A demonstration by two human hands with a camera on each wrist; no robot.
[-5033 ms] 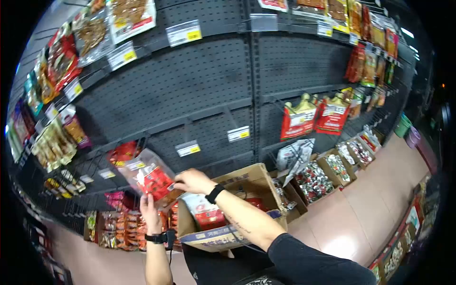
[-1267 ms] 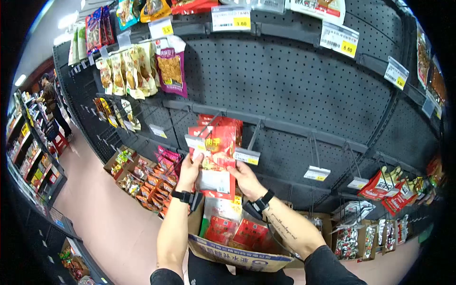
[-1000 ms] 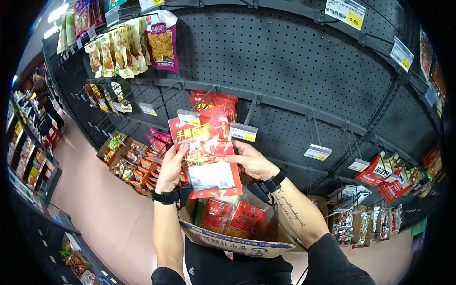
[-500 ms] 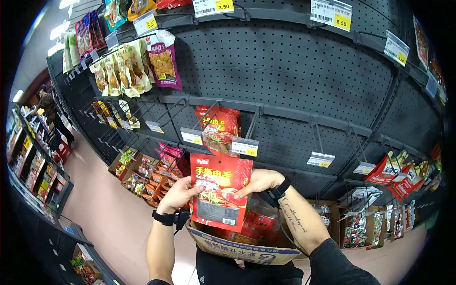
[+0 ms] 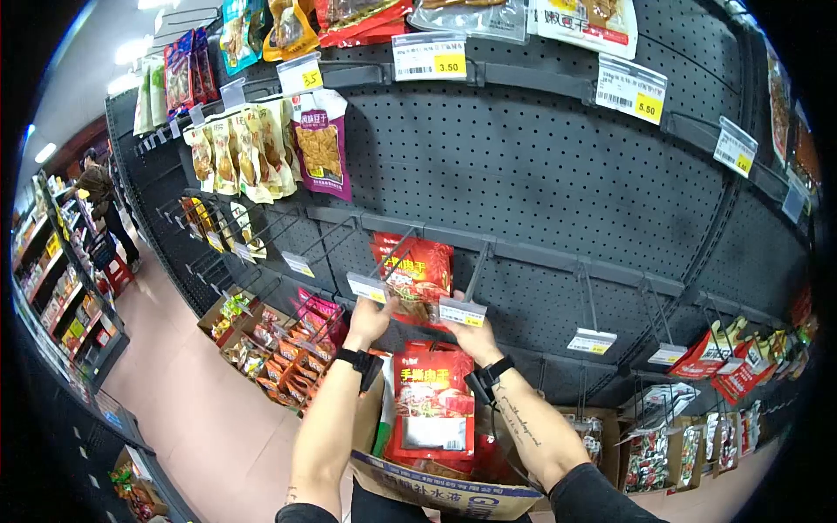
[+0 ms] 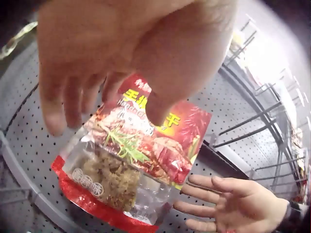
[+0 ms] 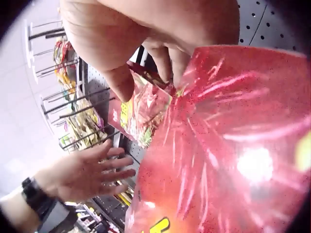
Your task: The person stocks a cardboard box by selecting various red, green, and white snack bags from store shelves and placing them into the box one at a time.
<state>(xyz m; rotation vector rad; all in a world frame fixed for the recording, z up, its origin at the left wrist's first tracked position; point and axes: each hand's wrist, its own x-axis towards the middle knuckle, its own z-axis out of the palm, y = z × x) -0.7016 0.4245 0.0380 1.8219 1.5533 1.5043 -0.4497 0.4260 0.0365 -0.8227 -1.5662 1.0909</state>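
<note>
Several red jerky bags [image 5: 417,270] hang on a rack hook, with my hands at either side of their lower part. In the left wrist view, a hanging jerky bag [image 6: 146,141] shows brown pieces through its clear lower window. My left hand [image 5: 372,321] has loosely extended fingers in front of it. On the other side, my right hand [image 5: 471,340] has its fingers spread, as the left wrist view shows. Neither grips anything. Below them, another red jerky bag [image 5: 433,397] stands face-up in the cardboard box [image 5: 445,488], and it fills much of the right wrist view.
Metal hooks [image 5: 586,296] with price tags [image 5: 591,342] jut from the pegboard [image 5: 523,148]. Snack boxes [image 5: 270,349] stand low at left, and more snack boxes [image 5: 649,453] at right. A person [image 5: 105,205] stands far down the aisle at left.
Half a second ago both hands held a red jerky bag above the box. That bag is now in the box, released, and both hands have risen to the hanging bags.
</note>
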